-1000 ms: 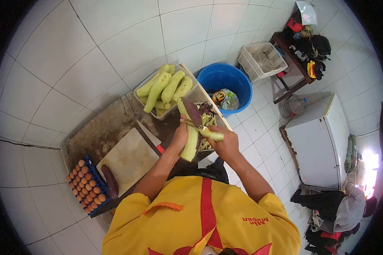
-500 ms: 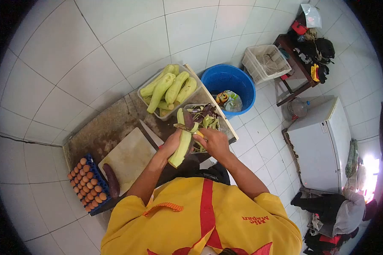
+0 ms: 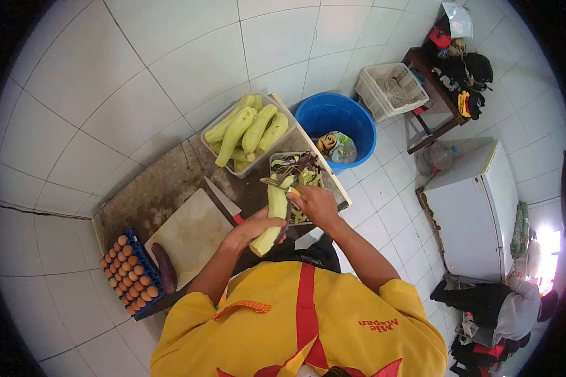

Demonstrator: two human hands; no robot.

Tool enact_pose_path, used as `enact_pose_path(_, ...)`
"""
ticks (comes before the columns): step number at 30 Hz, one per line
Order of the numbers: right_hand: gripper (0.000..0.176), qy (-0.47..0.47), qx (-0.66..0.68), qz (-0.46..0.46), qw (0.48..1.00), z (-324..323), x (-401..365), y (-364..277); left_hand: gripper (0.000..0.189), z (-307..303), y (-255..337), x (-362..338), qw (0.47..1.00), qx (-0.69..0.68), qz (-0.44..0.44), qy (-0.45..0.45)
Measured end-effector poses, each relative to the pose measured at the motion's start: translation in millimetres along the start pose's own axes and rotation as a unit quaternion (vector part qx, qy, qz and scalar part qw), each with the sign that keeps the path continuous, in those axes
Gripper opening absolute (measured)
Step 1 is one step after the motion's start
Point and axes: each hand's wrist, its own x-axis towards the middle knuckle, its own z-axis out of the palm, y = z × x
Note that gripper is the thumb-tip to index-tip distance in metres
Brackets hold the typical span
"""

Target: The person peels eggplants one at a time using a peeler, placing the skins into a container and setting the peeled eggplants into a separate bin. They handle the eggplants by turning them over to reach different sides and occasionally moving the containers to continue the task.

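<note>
The mostly peeled eggplant (image 3: 277, 206), showing pale green flesh and some purple skin low on one side, is slanting above the worktop's (image 3: 127, 200) near edge. The yellow-handled peeler (image 3: 278, 183) is lying across its far end.

Glossy blue plastic bucket (image 3: 308, 119); glossy wall tiles (image 3: 182, 56); matt yellow cloth shirt (image 3: 258, 327).

The person wears a yellow shirt (image 3: 251, 339) with a broad red stripe (image 3: 306, 301) down its front. Left of the stripe runs a curved orange patterned trim (image 3: 245, 306); right of it, red lettering (image 3: 379, 325) reads "Mie Mapan". The yellow sleeves (image 3: 407, 305) are short, and red edges the collar (image 3: 388, 369).
</note>
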Motion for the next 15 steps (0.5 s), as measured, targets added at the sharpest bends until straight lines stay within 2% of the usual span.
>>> enact_pose_path(2,0.044,0.004,0.021,0.0,1.0,16,1,8,0.055,-9,-1,1,0.999,0.029,-0.027,0.006)
enact_pose_path(5,0.046,-0.009,0.005,0.08,0.997,26,16,20,0.07,6,0,-15,0.995,0.066,-0.07,-0.023)
enact_pose_path(6,0.047,-0.032,0.039,0.087,0.995,29,20,25,0.083,11,-5,-14,0.991,0.088,-0.082,-0.052)
enact_pose_path(8,0.049,-0.075,0.108,0.1,0.986,36,21,43,0.086,25,4,-20,0.993,0.087,-0.057,-0.063)
enact_pose_path(9,0.054,-0.033,0.132,0.088,0.987,42,18,46,0.084,22,7,-21,0.994,0.082,-0.054,-0.044)
enact_pose_path(10,0.058,-0.056,0.183,0.115,0.975,42,18,54,0.082,16,11,-21,0.995,0.077,-0.05,-0.026)
enact_pose_path(11,0.062,-0.079,0.233,0.143,0.959,43,16,63,0.08,11,13,-22,0.996,0.07,-0.047,-0.009)
enact_pose_path(14,0.07,-0.181,0.431,0.263,0.844,2,6,39,0.072,-12,8,-19,1.0,0.015,-0.014,0.006)
enact_pose_path(15,0.069,-0.198,0.478,0.284,0.807,-7,4,36,0.052,-13,9,-22,0.999,0.026,0.03,0.015)
